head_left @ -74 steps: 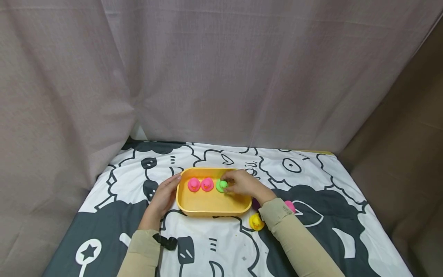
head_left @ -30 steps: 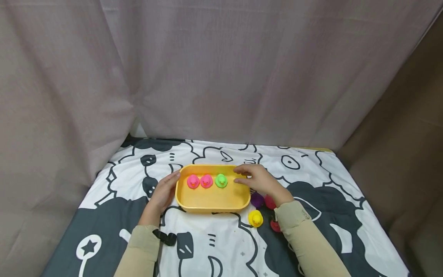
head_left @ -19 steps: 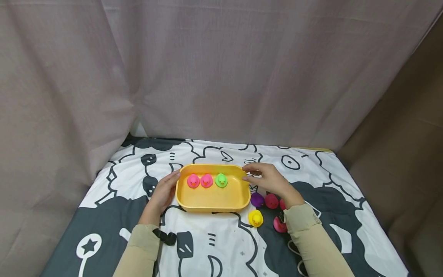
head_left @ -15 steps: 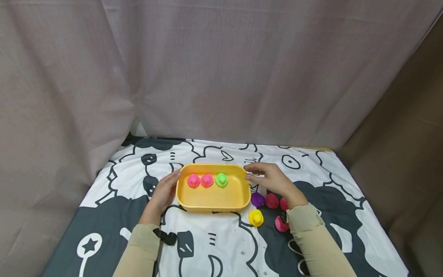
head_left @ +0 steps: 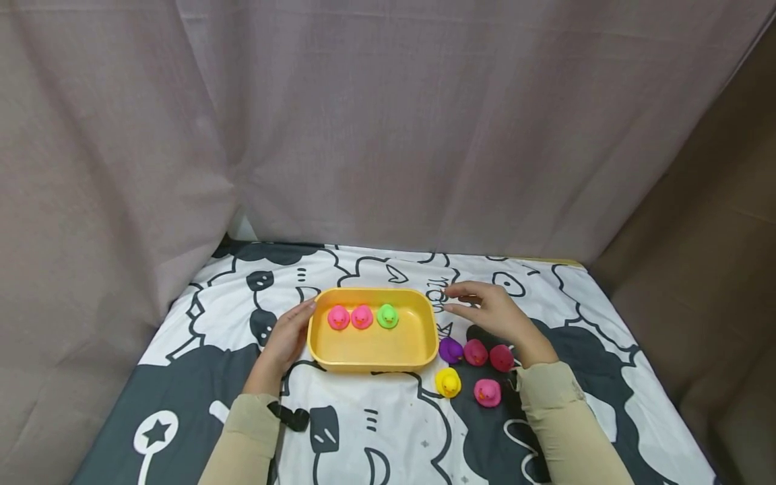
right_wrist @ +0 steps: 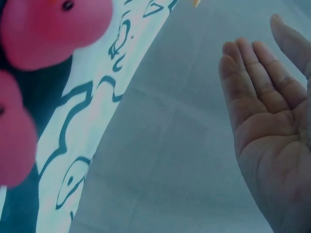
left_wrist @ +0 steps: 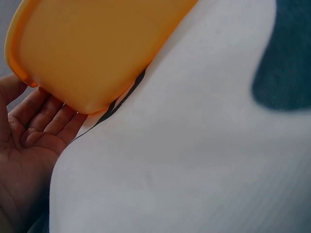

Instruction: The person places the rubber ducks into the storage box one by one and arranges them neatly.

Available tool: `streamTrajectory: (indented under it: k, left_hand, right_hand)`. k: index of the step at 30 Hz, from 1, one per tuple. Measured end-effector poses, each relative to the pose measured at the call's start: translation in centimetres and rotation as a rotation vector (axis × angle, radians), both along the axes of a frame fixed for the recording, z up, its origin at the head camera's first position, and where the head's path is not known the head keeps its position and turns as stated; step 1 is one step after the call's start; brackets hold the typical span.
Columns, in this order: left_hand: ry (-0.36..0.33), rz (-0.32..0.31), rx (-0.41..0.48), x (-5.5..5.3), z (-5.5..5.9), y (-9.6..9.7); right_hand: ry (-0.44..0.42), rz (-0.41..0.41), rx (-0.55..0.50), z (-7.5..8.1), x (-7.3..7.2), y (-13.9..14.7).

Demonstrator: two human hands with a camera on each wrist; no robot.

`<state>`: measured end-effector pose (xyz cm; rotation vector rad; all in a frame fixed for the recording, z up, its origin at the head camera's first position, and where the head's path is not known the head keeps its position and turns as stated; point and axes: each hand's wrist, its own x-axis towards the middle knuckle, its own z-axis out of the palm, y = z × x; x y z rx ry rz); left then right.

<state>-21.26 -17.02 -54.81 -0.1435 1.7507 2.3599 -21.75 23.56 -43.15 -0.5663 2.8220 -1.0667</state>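
Observation:
My left hand grips the left end of a yellow tray. In the left wrist view, the thumb is at the tray's rim and the fingers reach beneath its edge. Inside the tray, two pink rubber ducks and one green rubber duck sit in a row toward the back. Off the tray's right end, my right hand is raised with thumb and fingers apart, holding nothing. In the right wrist view its palm shows bare.
Right of the tray, on the black-and-white patterned cloth, stand a purple duck, a yellow duck and several pink ducks. A grey curtain hangs behind the table, with darker cloth at the right.
My right hand has let go of the green duck in the tray, then moved right past the tray's end. More of the loose ducks show. The left hand stays at the tray.

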Motion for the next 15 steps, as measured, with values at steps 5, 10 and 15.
streamTrajectory:
  k: [5, 10, 15]
  left_hand:
    - [0.0, 0.002, 0.024, 0.1, 0.0, 0.0]
    - [0.001, -0.005, 0.03, 0.1, 0.0, 0.0]
    - [0.003, -0.009, 0.033, 0.0, 0.1, -0.1]
  right_hand:
    - [-0.01, -0.051, 0.013, -0.4, 0.5, 1.2]
    - [-0.02, -0.107, 0.026, -1.2, 1.0, 2.6]
    - [-0.044, -0.104, 0.019, -1.8, 1.8, 3.8]
